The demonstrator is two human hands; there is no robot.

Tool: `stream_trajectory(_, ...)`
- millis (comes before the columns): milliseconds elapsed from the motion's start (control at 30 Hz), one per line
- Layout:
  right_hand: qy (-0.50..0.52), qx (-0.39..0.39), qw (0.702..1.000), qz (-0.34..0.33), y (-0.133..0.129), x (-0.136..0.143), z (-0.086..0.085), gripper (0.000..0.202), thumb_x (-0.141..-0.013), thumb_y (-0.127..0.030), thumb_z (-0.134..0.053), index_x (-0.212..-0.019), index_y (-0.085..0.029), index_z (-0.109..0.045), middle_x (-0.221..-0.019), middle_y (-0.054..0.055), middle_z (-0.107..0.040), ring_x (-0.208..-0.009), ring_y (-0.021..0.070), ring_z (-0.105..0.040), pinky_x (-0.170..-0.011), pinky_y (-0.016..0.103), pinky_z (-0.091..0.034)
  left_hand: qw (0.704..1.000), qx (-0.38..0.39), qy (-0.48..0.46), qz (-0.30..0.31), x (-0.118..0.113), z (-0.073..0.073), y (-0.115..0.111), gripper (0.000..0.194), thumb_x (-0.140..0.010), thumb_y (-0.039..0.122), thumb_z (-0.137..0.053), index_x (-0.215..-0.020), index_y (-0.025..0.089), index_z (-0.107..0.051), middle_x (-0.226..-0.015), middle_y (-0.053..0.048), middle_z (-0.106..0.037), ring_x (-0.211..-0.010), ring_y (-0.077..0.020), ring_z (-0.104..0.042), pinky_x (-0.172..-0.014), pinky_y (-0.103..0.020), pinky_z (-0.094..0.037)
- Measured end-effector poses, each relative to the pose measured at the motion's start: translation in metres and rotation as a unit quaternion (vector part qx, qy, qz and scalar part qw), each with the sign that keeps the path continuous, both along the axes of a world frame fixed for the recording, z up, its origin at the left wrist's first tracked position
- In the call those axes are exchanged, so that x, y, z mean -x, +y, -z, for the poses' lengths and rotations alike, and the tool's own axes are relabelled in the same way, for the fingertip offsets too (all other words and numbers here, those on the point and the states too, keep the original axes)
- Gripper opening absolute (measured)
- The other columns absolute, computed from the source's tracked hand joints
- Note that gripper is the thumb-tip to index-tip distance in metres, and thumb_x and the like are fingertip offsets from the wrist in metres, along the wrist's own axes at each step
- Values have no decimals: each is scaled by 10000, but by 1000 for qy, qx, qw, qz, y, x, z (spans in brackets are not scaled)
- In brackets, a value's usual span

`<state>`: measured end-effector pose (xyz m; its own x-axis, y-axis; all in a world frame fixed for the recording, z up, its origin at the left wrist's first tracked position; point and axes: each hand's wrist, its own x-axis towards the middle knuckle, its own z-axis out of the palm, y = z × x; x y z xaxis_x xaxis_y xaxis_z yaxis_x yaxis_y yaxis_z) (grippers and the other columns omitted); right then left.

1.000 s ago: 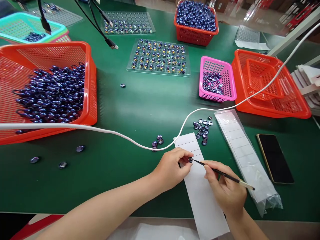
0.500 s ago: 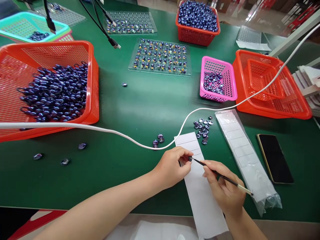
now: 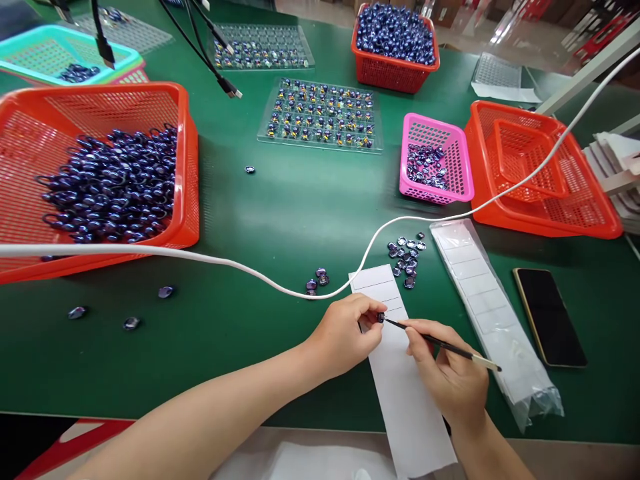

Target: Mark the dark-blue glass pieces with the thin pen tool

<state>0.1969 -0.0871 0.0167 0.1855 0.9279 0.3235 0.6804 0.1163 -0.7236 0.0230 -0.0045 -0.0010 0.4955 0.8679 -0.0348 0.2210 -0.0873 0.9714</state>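
Over a white lined paper strip [image 3: 413, 407], my left hand [image 3: 347, 333] pinches a small dark shiny piece [image 3: 381, 317] between thumb and fingertips. My right hand [image 3: 450, 373] grips a thin black tool with a pale rear end [image 3: 450, 347], like a pen. The tool's tip is at the small piece; whether it touches cannot be told. Several loose dark pieces [image 3: 409, 260] lie just beyond the strip at right, and a few more [image 3: 321, 276] at its upper left.
A white cable [image 3: 260, 275] crosses the table over the strip's top corner. Left is a red basket [image 3: 189, 173] of dark pieces; behind are filled clear trays [image 3: 320, 145] and a pink basket [image 3: 435, 195]. A bagged strip [image 3: 493, 313] and a phone [image 3: 550, 320] lie right.
The tool in my right hand has tilted slightly, its pale rear end moving up and left. My left hand still pinches the small piece in nearly the same place.
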Motion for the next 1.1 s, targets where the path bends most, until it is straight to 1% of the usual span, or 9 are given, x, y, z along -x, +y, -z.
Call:
stream_trajectory(133,-6,-7,1000,-6,0,-2,2,114,-907,-183,-670,-1002,-225,-714,-890,33,-762,-594,148,-706,-549,247,-601,1000,-3,4,1,0,-1,0,237,-774,85,-612,-975,143,-724,-857,-47,-725,-744,-150,-687,-709,-259,-584)
stream_trajectory(333,46,21,999,-3,-1,-1,0,133,-926,-179,-648,-1032,-221,-716,-918,46,-755,-626,150,-687,-576,276,-598,1000,-4,1,2,0,0,0,251,-767,83,-608,-977,150,-727,-860,-48,-724,-747,-153,-689,-700,-258,-582)
stream_trajectory(433,31,22,999,8,0,1,0,116,-926,-192,-653,-1014,-218,-724,-895,40,-749,-594,137,-667,-540,257,-580,1000,-3,0,4,-1,0,0,255,-760,81,-601,-973,132,-732,-857,-58,-722,-738,-154,-686,-689,-257,-579)
stream_trajectory(633,1,-5,1000,13,3,3,1,107,-926,-192,-658,-1012,-219,-715,-850,26,-742,-574,127,-661,-542,235,-573,1000,5,0,6,-1,3,1,266,-733,72,-612,-958,137,-738,-844,-53,-720,-730,-155,-682,-698,-264,-580)
stream_trajectory(800,-1,3,999,42,0,0,1,108,-935,-285,-656,-979,-217,-728,-766,17,-728,-538,131,-661,-556,227,-569,1000,28,3,-6,-5,7,-1,276,-708,70,-643,-957,134,-744,-838,-55,-723,-733,-168,-687,-696,-271,-582)
stream_trajectory(867,25,13,998,61,-3,-6,2,152,-937,-336,-652,-987,-217,-732,-714,9,-717,-553,145,-682,-565,217,-572,999,43,-4,-10,-4,3,-1,256,-713,92,-671,-955,135,-745,-858,-61,-729,-727,-166,-690,-692,-267,-587)
stream_trajectory(967,41,30,995,89,-5,-19,7,223,-923,-422,-659,-998,-228,-739,-649,-3,-710,-549,166,-705,-526,201,-567,1000,21,-1,-11,10,-14,5,242,-756,151,-693,-993,142,-743,-927,-77,-730,-765,-171,-702,-723,-269,-593)
stream_trajectory(1033,30,44,994,91,-5,-27,13,284,-891,-494,-667,-947,-228,-750,-646,12,-722,-556,195,-722,-472,215,-558,998,-43,32,-20,33,-29,13,247,-799,175,-676,-1038,157,-734,-952,-75,-724,-801,-174,-702,-771,-280,-587)
stream_trajectory(1100,34,60,991,112,-3,-30,20,324,-844,-542,-693,-899,-229,-754,-618,16,-718,-541,214,-717,-428,233,-538,985,-129,101,-55,66,-40,21,256,-828,149,-635,-1069,167,-719,-940,-66,-714,-824,-176,-688,-803,-294,-575)
